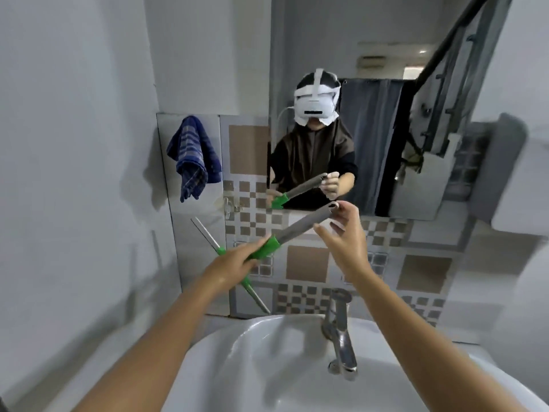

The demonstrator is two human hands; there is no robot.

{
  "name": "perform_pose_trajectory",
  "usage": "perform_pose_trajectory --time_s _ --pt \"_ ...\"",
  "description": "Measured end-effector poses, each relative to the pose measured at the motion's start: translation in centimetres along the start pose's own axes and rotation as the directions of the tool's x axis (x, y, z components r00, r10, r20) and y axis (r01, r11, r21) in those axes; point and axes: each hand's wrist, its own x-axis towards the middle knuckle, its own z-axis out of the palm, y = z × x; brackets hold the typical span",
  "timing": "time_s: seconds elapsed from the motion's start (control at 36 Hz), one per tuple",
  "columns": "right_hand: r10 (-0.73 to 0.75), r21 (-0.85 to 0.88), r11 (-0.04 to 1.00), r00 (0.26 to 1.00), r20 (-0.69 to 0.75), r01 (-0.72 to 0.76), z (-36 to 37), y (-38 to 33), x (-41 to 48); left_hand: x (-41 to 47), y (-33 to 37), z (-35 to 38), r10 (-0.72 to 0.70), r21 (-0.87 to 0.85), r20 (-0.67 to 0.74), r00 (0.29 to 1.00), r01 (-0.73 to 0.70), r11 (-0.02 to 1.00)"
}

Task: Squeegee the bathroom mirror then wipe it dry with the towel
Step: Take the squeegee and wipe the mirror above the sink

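My left hand (237,264) grips the green neck of the squeegee (267,247), just below the mirror (371,69). The squeegee's grey handle (306,223) points up to the right and its long blade runs down-left to down-right behind my left hand. My right hand (344,245) is at the handle's far end, fingers spread, with the fingertips touching or nearly touching the tip. A blue striped towel (193,156) hangs on the wall left of the mirror. The mirror reflects a person wearing a headset and holding the squeegee.
A white sink (237,367) sits below my arms with a chrome tap (341,331) at its back. Checkered brown and grey tiles (309,263) cover the wall under the mirror. A grey wall-mounted holder (502,168) is at the right.
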Motion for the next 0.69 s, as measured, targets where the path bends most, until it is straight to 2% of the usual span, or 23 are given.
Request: perform_pose_trajectory --time_s 0.11,0.19,0.25,0.33,0.42,0.56,0.69 --pt "-0.023 -0.215 0.975 0.992 0.127 0.050 -5.6 1.1 1.0 0.2 2.9 -0.9 -0.001 0.113 0.060 0.998 -0.006 0.994" --pt "-0.121 -0.447 0.861 0.951 0.285 0.243 -8.9 1.8 1.5 0.4 5.1 -1.3 0.015 0.200 0.112 0.994 -0.037 0.979" --pt "-0.153 -0.524 0.759 0.888 0.433 0.386 -10.3 2.1 1.5 0.5 6.7 -1.1 0.037 0.243 0.123 0.992 -0.066 0.968" --pt "-0.132 -0.517 0.702 0.803 0.581 0.490 -11.1 1.8 0.8 0.9 9.6 -0.4 0.100 0.247 0.113 0.989 -0.126 0.961" --pt "-0.153 -0.496 0.677 0.762 0.629 0.544 -10.7 1.1 -0.1 1.3 11.9 0.5 0.157 0.181 0.083 0.984 -0.170 0.969" --pt "-0.212 -0.476 0.683 0.775 0.596 0.553 -11.1 0.3 -0.1 1.7 14.1 0.8 0.206 0.107 -0.022 0.978 -0.202 0.974" --pt "-0.209 -0.476 0.678 0.768 0.605 0.560 -12.0 -0.9 1.3 2.5 15.3 -0.5 0.259 0.115 -0.087 0.962 -0.249 0.962"
